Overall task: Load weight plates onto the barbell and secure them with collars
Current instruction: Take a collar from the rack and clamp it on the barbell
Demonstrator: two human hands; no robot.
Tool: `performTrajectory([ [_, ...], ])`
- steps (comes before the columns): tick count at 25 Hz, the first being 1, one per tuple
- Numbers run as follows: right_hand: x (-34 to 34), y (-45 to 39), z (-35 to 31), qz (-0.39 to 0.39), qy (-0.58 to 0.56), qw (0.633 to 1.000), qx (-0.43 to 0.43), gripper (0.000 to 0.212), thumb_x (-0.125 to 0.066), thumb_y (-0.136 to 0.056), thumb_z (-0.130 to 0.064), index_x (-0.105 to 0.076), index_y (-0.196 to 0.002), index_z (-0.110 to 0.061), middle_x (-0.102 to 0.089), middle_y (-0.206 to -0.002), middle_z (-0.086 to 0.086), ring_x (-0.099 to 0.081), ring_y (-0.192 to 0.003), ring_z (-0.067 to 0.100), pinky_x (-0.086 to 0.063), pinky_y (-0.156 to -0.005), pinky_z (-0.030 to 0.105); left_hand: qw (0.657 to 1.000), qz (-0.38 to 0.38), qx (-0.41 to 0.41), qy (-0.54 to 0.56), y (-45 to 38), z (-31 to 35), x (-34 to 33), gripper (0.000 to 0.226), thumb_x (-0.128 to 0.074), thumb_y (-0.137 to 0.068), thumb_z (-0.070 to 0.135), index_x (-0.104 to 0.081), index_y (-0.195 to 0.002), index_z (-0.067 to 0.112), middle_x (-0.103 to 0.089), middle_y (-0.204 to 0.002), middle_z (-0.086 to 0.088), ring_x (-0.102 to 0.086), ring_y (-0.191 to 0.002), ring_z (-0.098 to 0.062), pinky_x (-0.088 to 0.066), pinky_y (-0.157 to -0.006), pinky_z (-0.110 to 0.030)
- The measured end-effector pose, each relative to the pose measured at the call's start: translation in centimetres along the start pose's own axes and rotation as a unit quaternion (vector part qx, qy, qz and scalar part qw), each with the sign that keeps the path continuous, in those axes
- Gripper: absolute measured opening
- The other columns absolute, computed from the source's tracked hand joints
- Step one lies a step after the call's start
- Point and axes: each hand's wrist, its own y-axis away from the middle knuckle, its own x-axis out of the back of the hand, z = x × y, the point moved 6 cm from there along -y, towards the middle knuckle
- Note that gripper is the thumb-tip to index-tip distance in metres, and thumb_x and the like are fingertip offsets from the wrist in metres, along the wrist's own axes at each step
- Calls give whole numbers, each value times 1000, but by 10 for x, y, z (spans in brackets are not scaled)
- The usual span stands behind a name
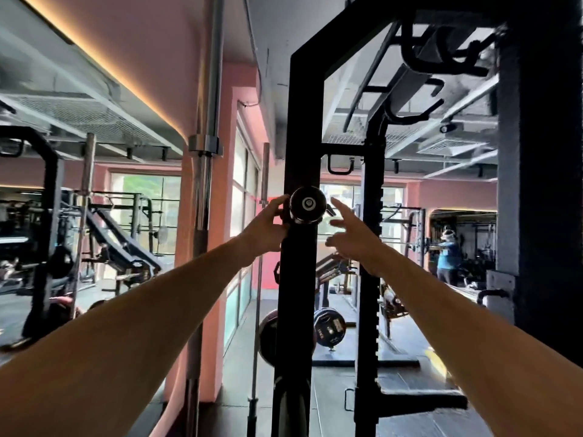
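The barbell's sleeve end [307,204] faces the camera just above the middle of the view, a round dark metal disc with a pale hub, set against the black rack upright [299,247] that runs from 12 o'clock down to 6. Whether a collar sits on it cannot be made out.

At the sleeve's 9 o'clock the left hand [265,228] reaches in — its fingers [277,203] curl toward the sleeve's edge and the thumb lies against the upright below; it touches or nearly grips the sleeve, though the exact hold is hidden by the post. At the sleeve's 4 o'clock the right hand [353,238] hangs near but apart from it, fingers spread and mostly straight, the index pointing up toward the disc, holding nothing.

Lower down, at 6 o'clock from the sleeve, black weight plates [329,330] sit on a low peg beside the upright's base, and another dark plate [268,337] shows just left of the post.

Further out, a chrome bar [205,171] stands vertically at 10 o'clock against a pink pillar [220,216]. A second black upright [370,279] with notches stands at 3 o'clock — beyond it, far right, a person in a blue top [449,253] stands among machines. Benches and racks fill the 9 o'clock side.
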Motion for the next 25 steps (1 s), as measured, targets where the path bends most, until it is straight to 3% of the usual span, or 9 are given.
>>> performTrajectory([
  [1,-4,0,-2,-4,-9,1000,3,79,-42,-92,26,-26,-155,-18,-37,-147,27,-56,-86,37,-39,-62,36,1000,8,13,22,-1,-1,-1,63,-48,-101,-5,-27,-155,22,-49,-118,-1,-55,-82,-9,-57,-73,-25],
  [3,-9,1,-6,-3,-50,999,9,72,-40,-91,27,-32,-151,-12,-38,-149,25,-55,-114,45,-41,-69,42,997,-4,9,75,2,1,-2,62,-47,-102,-6,-28,-155,20,-52,-115,-4,-56,-80,-15,-58,-62,-22],
  [6,-10,11,-13,6,-42,998,52,68,-44,-88,30,-36,-146,-5,-44,-148,22,-52,-120,31,-48,-73,40,994,-25,-7,106,12,8,4,62,-50,-99,-11,-40,-146,28,-50,-134,-8,-62,-86,-21,-58,-54,-20],
  [10,-1,22,-17,17,-48,997,60,64,-52,-89,24,-41,-142,-10,-52,-142,17,-55,-127,31,-53,-76,32,994,-22,-6,107,29,19,12,61,-58,-98,-2,-48,-142,38,-52,-139,-1,-64,-111,-22,-57,-67,-32],
  [14,8,38,-25,31,-31,996,77,72,-58,-85,18,-44,-144,-21,-58,-138,9,-61,-121,30,-51,-81,36,992,26,0,127,62,41,16,59,-60,-98,4,-52,-139,45,-55,-138,7,-66,-113,-17,-58,-76,-35],
  [18,13,68,-46,28,19,993,112,78,-66,-82,10,-42,-148,-25,-63,-134,3,-65,-85,20,-46,-64,20,988,51,5,146,104,69,16,62,-59,-99,4,-45,-148,41,-55,-140,3,-70,-113,-24,-59,-81,-38],
  [20,19,84,-63,35,23,991,124,78,-66,-82,7,-42,-148,-25,-64,-131,-1,-63,-85,16,-45,-58,12,986,67,14,149,127,89,16,62,-58,-101,7,-41,-150,41,-55,-140,4,-70,-112,-22,-59,-85,-39],
  [23,26,115,-86,32,9,991,133,75,-65,-83,4,-42,-148,-25,-62,-118,-7,-64,-98,18,-45,-66,14,985,94,4,144,159,123,16,56,-56,-102,7,-47,-144,43,-57,-133,4,-74,-94,-13,-59,-85,-39],
  [25,33,140,-100,28,17,989,145,75,-63,-81,8,-45,-145,-26,-59,-115,-8,-64,-93,17,-42,-56,7,989,87,-10,120,177,143,11,52,-56,-102,9,-51,-141,44,-55,-135,3,-74,-96,-16,-61,-82,-35],
])
